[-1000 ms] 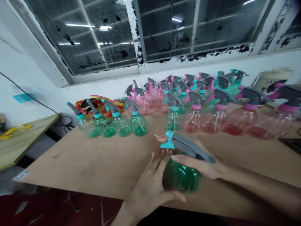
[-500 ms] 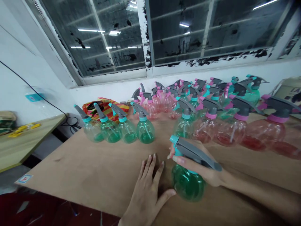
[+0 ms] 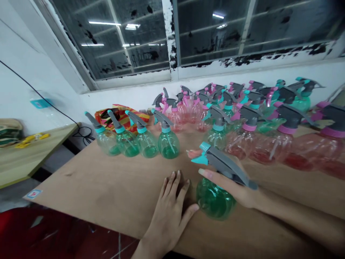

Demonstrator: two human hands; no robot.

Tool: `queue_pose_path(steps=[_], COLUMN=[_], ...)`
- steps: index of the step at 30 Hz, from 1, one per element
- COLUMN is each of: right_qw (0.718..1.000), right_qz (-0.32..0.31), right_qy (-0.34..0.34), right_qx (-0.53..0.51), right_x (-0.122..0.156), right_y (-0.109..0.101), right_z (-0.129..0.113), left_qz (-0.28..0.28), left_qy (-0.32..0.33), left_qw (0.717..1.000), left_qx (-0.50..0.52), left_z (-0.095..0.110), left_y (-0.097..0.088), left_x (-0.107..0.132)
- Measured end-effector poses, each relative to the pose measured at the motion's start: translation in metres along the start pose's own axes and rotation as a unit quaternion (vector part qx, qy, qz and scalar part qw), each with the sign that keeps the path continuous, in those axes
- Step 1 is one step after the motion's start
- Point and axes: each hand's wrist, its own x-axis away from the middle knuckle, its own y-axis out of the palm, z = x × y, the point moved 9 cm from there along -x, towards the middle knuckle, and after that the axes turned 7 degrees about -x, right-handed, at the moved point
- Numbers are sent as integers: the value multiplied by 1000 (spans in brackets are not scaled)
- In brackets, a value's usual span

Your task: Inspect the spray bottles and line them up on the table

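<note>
A green spray bottle (image 3: 215,199) with a grey trigger head and teal nozzle stands on the brown table (image 3: 107,187) in front of me. My right hand (image 3: 231,185) is wrapped round its neck, just under the trigger head. My left hand (image 3: 168,212) lies flat on the table just left of the bottle, fingers stretched out; its thumb reaches toward the bottle's base. A short row of green spray bottles (image 3: 147,142) stands further back on the left.
Many pink and green spray bottles (image 3: 250,129) crowd the back and right of the table, under a window. A striped red and yellow bag (image 3: 121,115) lies behind the green row. A second wooden table (image 3: 21,162) stands at the left, a black cable beside it.
My left hand came off the bottle's body and now lies flat on the table beside it. My right hand kept its hold and stood the bottle more upright.
</note>
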Motion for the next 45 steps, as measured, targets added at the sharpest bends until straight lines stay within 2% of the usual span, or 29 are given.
queue_pose_path(steps=[4,16,21,29,37,45], right_qw=[999,998,999,999,999,998], right_qz=[-1,3,-1,-5,0,12], right_qy=[1,14,25,-41,-25,-5], right_qx=[-49,-59,-30,-30,-21,-61], right_x=[0,-1,-1,3,2,4], right_y=[2,2,2,3,2,2], right_z=[-2,0,1,-15,-10,-7], left_qz=[10,10,9,-7,4,17], left_qy=[2,-1,1,5,6,11], left_qw=[1000,1000,1000,1000,1000,1000], left_qx=[-5,-12,-8,-18,-24,-23], left_z=[0,-1,0,1,0,2], left_y=[0,3,2,4,3,1], left_x=[0,0,0,-1,-1,0])
